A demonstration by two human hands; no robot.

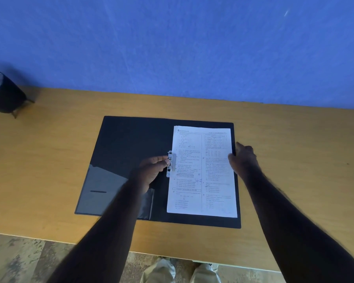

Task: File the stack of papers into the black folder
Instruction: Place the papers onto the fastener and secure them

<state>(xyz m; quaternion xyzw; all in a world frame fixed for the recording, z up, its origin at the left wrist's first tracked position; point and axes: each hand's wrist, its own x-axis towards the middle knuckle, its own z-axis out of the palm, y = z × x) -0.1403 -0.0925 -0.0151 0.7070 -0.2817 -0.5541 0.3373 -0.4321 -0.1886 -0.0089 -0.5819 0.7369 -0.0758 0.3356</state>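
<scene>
The black folder (129, 139) lies open and flat on the wooden table. A stack of printed papers (202, 174) rests on its right half, square with the edges. A metal spring clip (170, 163) sits along the papers' left edge at the spine. My left hand (151, 170) pinches this clip with fingers and thumb. At the papers' right edge my right hand (243, 158) presses down, fingertips on the sheet and the folder's border. A clear pocket (102, 190) covers the lower part of the folder's left half.
The wooden table (49, 160) ends at a blue wall behind. A dark round object on small legs (4, 92) stands at the far left. The table's near edge runs below the folder, with floor and the person's shoes beneath.
</scene>
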